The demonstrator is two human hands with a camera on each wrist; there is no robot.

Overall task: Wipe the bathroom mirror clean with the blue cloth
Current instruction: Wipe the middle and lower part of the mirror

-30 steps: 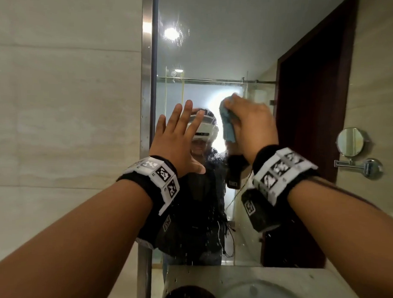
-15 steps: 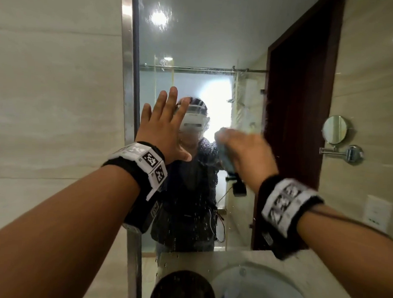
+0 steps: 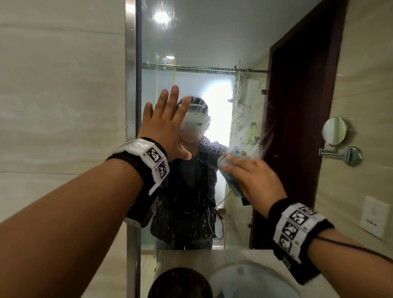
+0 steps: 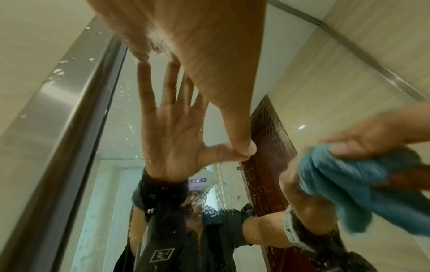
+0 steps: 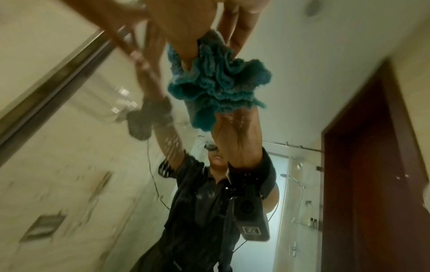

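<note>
The bathroom mirror [image 3: 205, 49] fills the wall ahead, and water droplets speckle its glass [image 4: 121, 92]. My left hand [image 3: 165, 125] lies flat on the glass near the mirror's left edge, fingers straight and spread; in the left wrist view the left hand [image 4: 197, 46] meets its own reflection. My right hand [image 3: 254, 177] grips the bunched blue cloth [image 3: 231, 183] and presses it to the glass right of centre, at chest height of the reflected person. From the left wrist the cloth [image 4: 349, 184] shows at the right. In the right wrist view the cloth [image 5: 216, 81] bulges out under my fingers.
A steel frame strip [image 3: 129, 79] borders the mirror's left side, with tiled wall beyond. Below lie the counter and a white basin [image 3: 253, 284]. On the right wall hang a small round mirror on an arm [image 3: 335, 130] and a socket plate [image 3: 374, 219].
My right hand has swept the cloth down and to the right across the glass, from head height to chest height. The left hand has stayed flat on the mirror.
</note>
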